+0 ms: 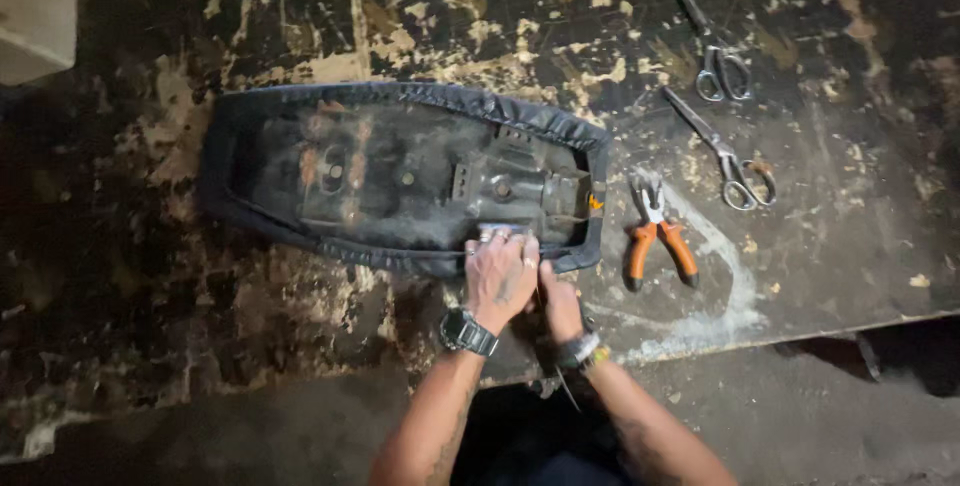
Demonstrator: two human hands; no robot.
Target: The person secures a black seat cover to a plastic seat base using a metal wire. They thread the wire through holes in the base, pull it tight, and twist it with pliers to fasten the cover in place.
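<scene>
Hands meet at the near edge of an upturned motorcycle seat (pixel 400 171) that lies bottom-up across a scarred, paint-flecked worktable (pixel 150 276). The seat's black cover is wrapped over its rim, and the dark plastic base with its brackets faces up. The left hand (pixel 500 276), with a black watch on the wrist, lies palm-down over that near edge, its fingers (pixel 497 239) curled onto the rim of the base, seemingly pressing the cover fold there. The right hand (pixel 560 306) sits just beside and a little nearer the person, tucked against the left; its fingers are bent in a loose fist at the seat's edge, but what they pinch, if anything, I cannot tell, since the left hand hides it. So the seat stretches away leftward and beyond both sets of fingers. Just right of the seat lie orange-handled pliers (pixel 655 236), and farther off two pairs of scissors (pixel 722 151) (pixel 712 41).
</scene>
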